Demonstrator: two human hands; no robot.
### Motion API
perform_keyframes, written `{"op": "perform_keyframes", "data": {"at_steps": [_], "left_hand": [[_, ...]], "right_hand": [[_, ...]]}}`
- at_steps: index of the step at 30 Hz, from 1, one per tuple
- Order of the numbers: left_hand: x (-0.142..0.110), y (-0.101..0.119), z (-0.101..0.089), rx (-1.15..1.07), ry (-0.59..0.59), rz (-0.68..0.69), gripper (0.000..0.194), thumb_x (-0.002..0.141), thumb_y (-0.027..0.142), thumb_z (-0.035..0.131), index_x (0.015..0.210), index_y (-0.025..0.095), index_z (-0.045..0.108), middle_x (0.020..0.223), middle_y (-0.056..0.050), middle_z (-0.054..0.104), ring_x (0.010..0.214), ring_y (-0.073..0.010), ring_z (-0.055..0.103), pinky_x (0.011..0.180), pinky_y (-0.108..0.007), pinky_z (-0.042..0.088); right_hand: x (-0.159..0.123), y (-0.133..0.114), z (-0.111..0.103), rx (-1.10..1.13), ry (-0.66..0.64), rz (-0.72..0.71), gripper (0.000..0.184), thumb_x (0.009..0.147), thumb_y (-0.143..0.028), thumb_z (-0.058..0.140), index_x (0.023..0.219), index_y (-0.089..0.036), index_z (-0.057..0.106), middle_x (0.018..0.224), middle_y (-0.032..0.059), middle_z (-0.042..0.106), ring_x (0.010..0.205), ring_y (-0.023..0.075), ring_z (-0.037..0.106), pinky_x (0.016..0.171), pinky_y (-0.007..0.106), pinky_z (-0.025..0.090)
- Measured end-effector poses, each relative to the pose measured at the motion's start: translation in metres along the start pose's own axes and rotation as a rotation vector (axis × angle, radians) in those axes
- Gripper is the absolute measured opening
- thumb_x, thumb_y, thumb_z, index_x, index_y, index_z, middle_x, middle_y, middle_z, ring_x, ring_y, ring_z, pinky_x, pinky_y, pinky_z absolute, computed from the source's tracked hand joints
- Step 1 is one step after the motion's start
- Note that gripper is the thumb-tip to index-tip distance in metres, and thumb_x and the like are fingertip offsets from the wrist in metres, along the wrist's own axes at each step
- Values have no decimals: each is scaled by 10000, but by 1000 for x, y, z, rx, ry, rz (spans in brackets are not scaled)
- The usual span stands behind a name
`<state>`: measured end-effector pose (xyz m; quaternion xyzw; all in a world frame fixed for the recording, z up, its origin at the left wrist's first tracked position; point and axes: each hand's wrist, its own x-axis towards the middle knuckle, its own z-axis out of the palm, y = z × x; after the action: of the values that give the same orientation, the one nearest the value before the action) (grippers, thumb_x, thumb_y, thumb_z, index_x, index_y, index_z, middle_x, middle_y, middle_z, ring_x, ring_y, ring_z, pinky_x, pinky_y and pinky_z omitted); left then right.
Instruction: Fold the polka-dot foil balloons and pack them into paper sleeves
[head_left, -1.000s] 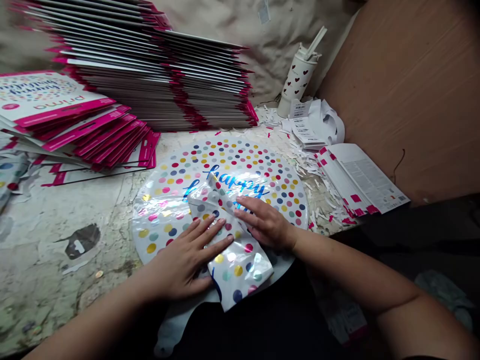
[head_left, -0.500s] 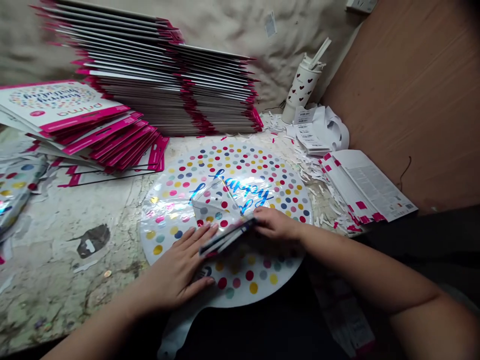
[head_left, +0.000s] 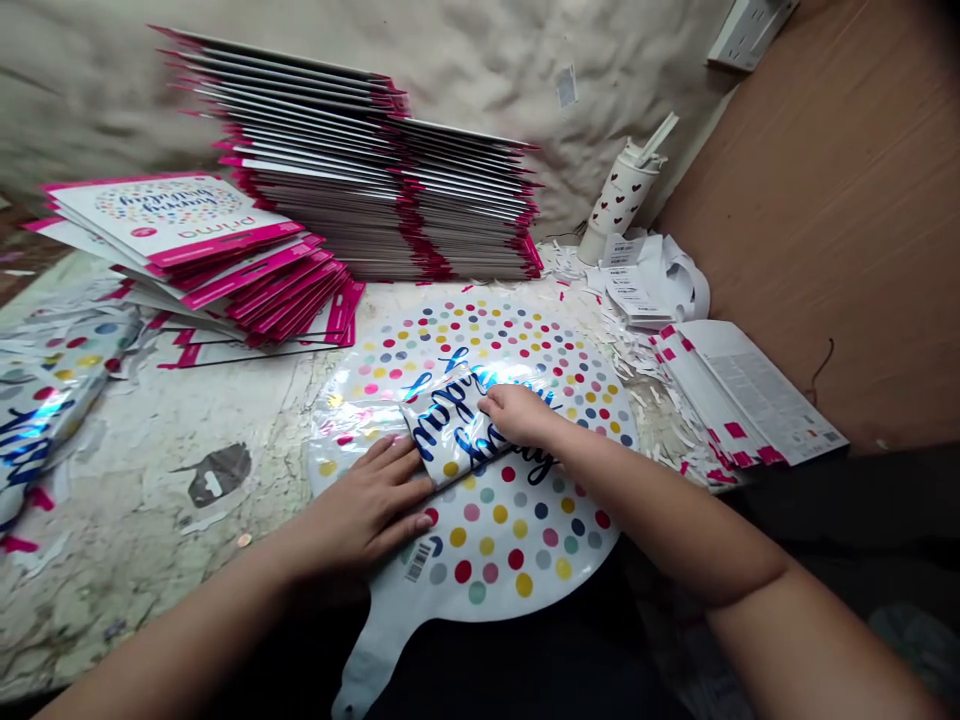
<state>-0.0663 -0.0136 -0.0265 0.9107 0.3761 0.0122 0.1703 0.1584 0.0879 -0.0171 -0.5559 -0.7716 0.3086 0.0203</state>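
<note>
A flat round foil balloon (head_left: 517, 560) with coloured dots, blue lettering and a long tail lies in front of me. On top of it sits a folded foil balloon (head_left: 450, 425), its blue script facing up. My right hand (head_left: 525, 415) is closed on the right part of this folded piece, fingertips hidden underneath. Stretched flat, my left hand (head_left: 367, 505) presses at the left edge of the folded piece and on the balloon below. A small barcode label (head_left: 418, 562) shows near the tail, beside my left thumb.
Behind stands a tall stack of pink-edged card envelopes (head_left: 375, 200), with a fanned pile of printed envelopes (head_left: 225, 220) at left. More folded foil balloons (head_left: 60, 390) lie far left. A heart-patterned tumbler (head_left: 619, 195), label roll (head_left: 652, 280), paper scraps and white cards (head_left: 750, 390) occupy the right.
My right hand has turned the folded balloon over, so its dotted face is replaced by blue lettering. My left hand stays flat at its left side. The view has shifted left.
</note>
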Motion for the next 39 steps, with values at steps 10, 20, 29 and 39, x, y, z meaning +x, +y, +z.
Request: {"op": "perform_keyframes", "data": {"at_steps": [10,20,29,39], "left_hand": [[12,-2,-6,32,565,-155,261,880,288,441,960,158,653,1030,-93,666,970,-193,612,876,-315,491],[36,3,17,116,299,-307,600,846,557,409,1215,100,532,1295,-201,514,1226,-319,454,1009,-483,383],[13,5,-21,-847,370,-762,772,740,650,491,1322,158,370,1344,-204,461,1230,-326,450,985,-511,402],[65,8,-39,-1147,158,-1034,301,697,456,669,757,189,543,506,35,604,497,-153,618,453,-229,492]], "right_hand": [[10,0,3,-108,45,72,306,908,-330,347,887,-172,608,959,116,657,844,220,601,637,273,404],[-5,-14,16,-316,287,-317,388,957,-284,224,1151,-130,522,1167,179,571,1093,269,507,896,393,390],[23,2,27,-278,77,-417,685,873,-632,212,1442,-252,180,1526,51,117,1390,308,62,1070,602,42],[7,18,-5,-249,219,-422,721,862,-631,282,1449,-244,123,1532,50,67,1397,269,43,1093,546,92]]}}
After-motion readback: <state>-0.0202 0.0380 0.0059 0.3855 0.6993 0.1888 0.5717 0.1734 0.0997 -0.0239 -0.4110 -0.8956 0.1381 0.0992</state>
